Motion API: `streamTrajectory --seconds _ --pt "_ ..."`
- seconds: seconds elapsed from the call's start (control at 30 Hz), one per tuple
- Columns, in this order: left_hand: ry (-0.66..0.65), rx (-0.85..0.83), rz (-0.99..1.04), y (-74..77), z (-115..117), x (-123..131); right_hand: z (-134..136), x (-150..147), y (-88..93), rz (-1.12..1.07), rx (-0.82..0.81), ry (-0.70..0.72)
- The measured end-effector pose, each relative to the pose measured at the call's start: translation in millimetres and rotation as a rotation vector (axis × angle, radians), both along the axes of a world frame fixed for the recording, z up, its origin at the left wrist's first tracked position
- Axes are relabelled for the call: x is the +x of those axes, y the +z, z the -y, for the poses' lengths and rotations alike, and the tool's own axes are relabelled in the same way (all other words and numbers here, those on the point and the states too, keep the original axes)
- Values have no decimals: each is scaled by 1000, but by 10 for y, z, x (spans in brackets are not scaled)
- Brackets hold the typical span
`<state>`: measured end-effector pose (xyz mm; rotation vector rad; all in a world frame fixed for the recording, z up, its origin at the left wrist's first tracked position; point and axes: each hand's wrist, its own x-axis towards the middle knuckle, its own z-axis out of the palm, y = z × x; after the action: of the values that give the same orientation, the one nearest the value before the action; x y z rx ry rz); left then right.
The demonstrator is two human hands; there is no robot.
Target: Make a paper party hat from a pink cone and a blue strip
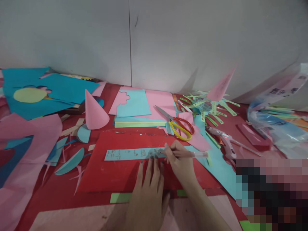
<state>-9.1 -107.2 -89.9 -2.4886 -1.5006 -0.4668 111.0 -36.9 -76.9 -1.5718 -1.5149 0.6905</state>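
A long light-blue paper strip [127, 154] with handwriting lies across a red sheet [115, 173]. My left hand [148, 192] lies flat on the red sheet, fingers spread, its fingertips pressing the strip's lower edge. My right hand [179, 160] is closed round a pink pen [192, 154], whose tip touches the strip's right end.
Yellow-and-red scissors [179, 126] lie behind the red sheet, beside a glue gun [226, 142]. A pink paper cone [94, 112] stands at the back left, with a stack of blue and green sheets [137, 115] to its right. Green strips [211, 109], paper scraps and a plastic bag [276, 125] lie around.
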Motion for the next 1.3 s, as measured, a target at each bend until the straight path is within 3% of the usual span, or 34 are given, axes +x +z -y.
streamTrajectory --seconds 0.97,1.1,1.3 --pt "-1 13 -20 2 -1 -5 6 5 0 39 -12 10" --pt "2 32 -12 5 0 -9 8 14 11 25 37 -36" --pt "-10 2 10 13 5 -22 -20 106 30 -193 116 -252"
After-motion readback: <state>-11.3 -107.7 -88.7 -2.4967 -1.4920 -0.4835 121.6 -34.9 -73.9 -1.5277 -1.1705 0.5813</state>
